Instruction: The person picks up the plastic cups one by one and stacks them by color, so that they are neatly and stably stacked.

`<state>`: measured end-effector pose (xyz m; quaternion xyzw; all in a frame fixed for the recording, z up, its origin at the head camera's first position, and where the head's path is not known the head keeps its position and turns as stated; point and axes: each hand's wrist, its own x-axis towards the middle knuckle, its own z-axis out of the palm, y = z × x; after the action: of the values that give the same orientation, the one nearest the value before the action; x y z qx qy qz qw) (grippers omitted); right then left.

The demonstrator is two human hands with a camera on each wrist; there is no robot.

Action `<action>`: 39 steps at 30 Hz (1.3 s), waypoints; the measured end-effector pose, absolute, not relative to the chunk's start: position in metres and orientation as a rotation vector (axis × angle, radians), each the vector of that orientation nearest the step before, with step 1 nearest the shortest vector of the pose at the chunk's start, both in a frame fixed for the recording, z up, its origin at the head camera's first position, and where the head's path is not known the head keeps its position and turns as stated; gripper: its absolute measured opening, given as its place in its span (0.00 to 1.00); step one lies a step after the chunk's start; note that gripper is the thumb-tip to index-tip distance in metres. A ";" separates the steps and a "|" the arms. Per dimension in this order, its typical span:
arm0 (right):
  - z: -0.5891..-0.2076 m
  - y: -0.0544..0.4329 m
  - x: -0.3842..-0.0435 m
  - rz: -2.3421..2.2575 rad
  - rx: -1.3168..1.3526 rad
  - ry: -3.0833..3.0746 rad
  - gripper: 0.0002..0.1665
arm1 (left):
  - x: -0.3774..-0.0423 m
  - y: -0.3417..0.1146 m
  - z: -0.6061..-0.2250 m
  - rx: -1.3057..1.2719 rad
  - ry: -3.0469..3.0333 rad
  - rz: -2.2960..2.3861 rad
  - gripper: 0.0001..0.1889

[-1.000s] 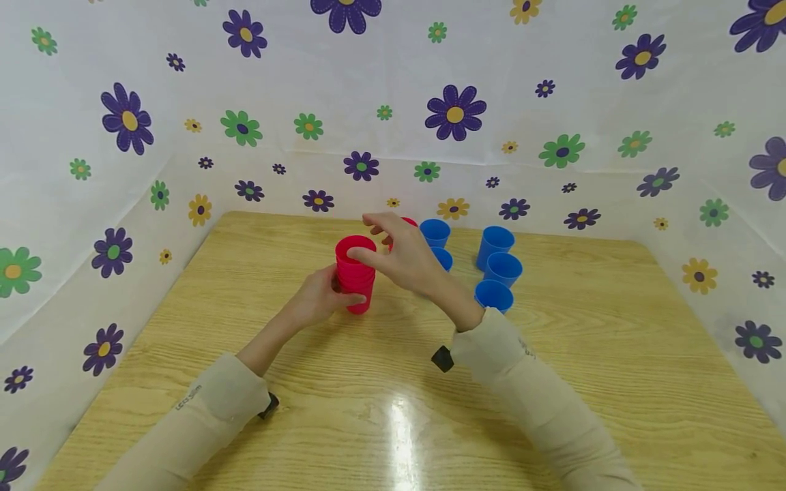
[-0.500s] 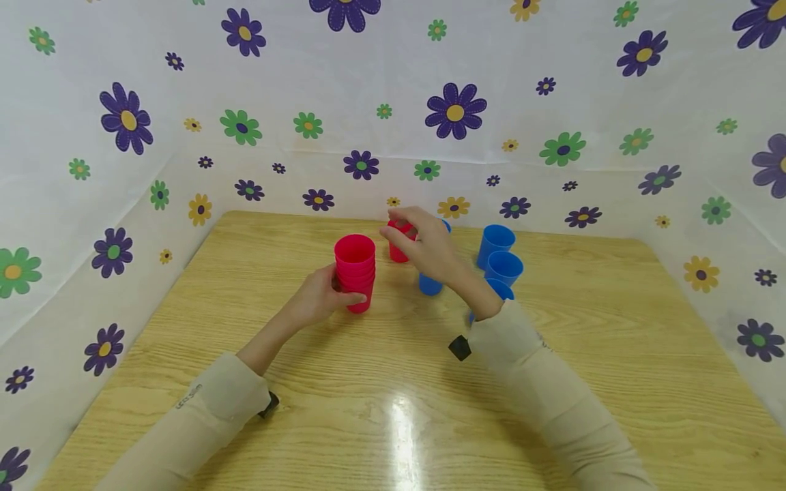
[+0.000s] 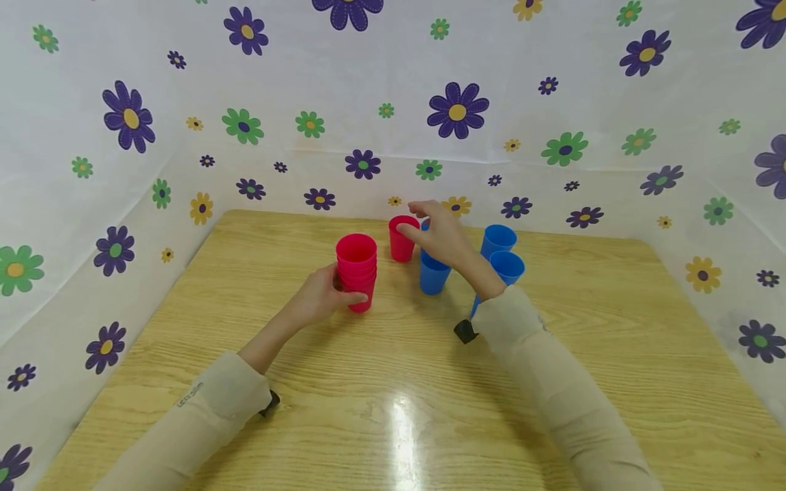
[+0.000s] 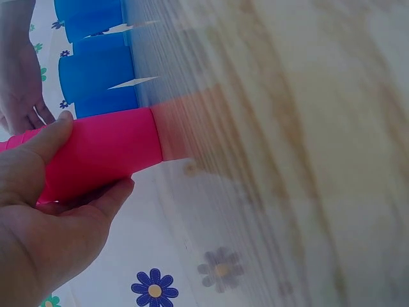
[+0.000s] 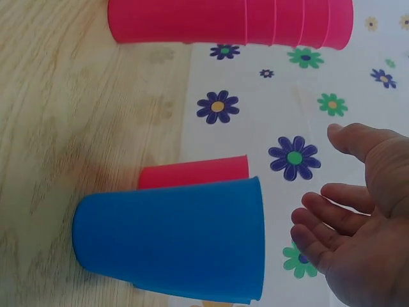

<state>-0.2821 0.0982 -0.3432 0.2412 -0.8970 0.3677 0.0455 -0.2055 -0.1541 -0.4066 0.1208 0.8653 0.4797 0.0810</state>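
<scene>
In the head view my left hand (image 3: 319, 298) grips a stack of nested red cups (image 3: 358, 269), upright on the table left of centre. The left wrist view has the thumb and fingers around the red stack (image 4: 105, 157). A single red cup (image 3: 401, 245) stands farther back. My right hand (image 3: 443, 237) hovers over the back cups, holding nothing, thumb extended and fingers loosely bent. Its thumb overlaps the single cup's rim in the head view. The right wrist view shows this hand (image 5: 364, 217) beyond the rim of a blue cup (image 5: 172, 240), apart from it.
A nearer blue cup (image 3: 433, 278) partly blocks another behind it. On the right, more blue cups (image 3: 499, 240) form a row, the nearest mostly hidden by my right wrist. A flowered cloth (image 3: 295, 82) rises behind the wooden table (image 3: 344, 382).
My right hand has moved from above the red stack to the right and back, over the single red cup and blue cups. My left hand and the stack stay put.
</scene>
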 end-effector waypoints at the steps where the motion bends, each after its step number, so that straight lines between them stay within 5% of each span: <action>1: -0.344 0.099 -0.284 1.107 0.725 -2.754 0.34 | -0.205 -0.154 -0.406 0.362 2.587 1.434 0.30; 19: -0.362 0.093 -0.320 0.787 0.580 -3.077 0.48 | -0.206 -0.153 -0.407 0.345 2.584 1.437 0.30; 39: -0.362 0.087 -0.323 0.620 0.562 -3.159 0.47 | -0.205 -0.152 -0.406 0.305 2.586 1.435 0.30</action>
<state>-0.3230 0.0867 -0.3615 0.1716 -0.9647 0.1893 -0.0633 -0.2050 -0.1521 -0.4064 0.1022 0.8667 0.4809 0.0840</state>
